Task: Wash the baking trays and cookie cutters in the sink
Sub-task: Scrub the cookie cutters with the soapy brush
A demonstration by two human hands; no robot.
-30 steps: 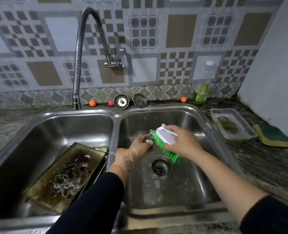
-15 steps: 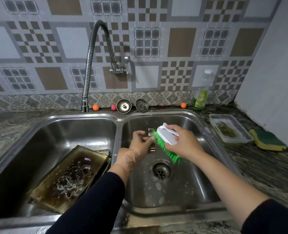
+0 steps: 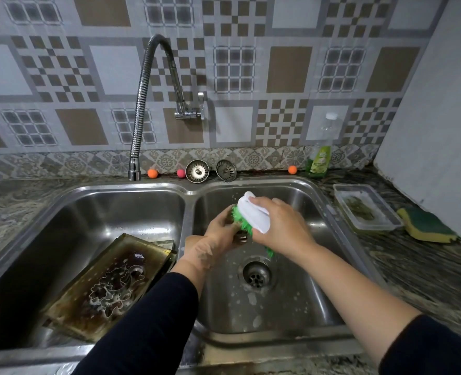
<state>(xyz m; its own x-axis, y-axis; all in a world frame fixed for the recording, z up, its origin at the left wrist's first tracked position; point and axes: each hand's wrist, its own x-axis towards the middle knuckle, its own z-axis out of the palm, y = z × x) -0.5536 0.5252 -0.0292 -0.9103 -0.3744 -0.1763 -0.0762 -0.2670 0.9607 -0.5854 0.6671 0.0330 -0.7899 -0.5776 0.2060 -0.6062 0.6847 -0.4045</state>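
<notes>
Over the right sink basin [image 3: 299, 307], my left hand [image 3: 218, 234] grips a small metal cookie cutter [image 3: 241, 237], mostly hidden by my fingers. My right hand [image 3: 280, 226] holds a scrub brush [image 3: 251, 215] with a white handle and green bristles, pressed against the cutter. In the left basin [image 3: 96, 209], stacked brown-stained baking trays [image 3: 88, 282] lean tilted. Several metal cookie cutters [image 3: 113, 290] lie on the top tray amid soap suds.
A flexible chrome faucet [image 3: 145, 85] arches from the wall behind the left basin. Two sink strainers [image 3: 210, 170] and small coloured balls sit on the back ledge. A dish soap bottle [image 3: 320, 150], a clear plastic container [image 3: 364, 207] and a yellow-green sponge [image 3: 427, 226] are at right.
The view has tilted up, showing more wall. My right hand has pushed the brush farther over the cutter, toward the left hand; both hands stay above the right basin.
</notes>
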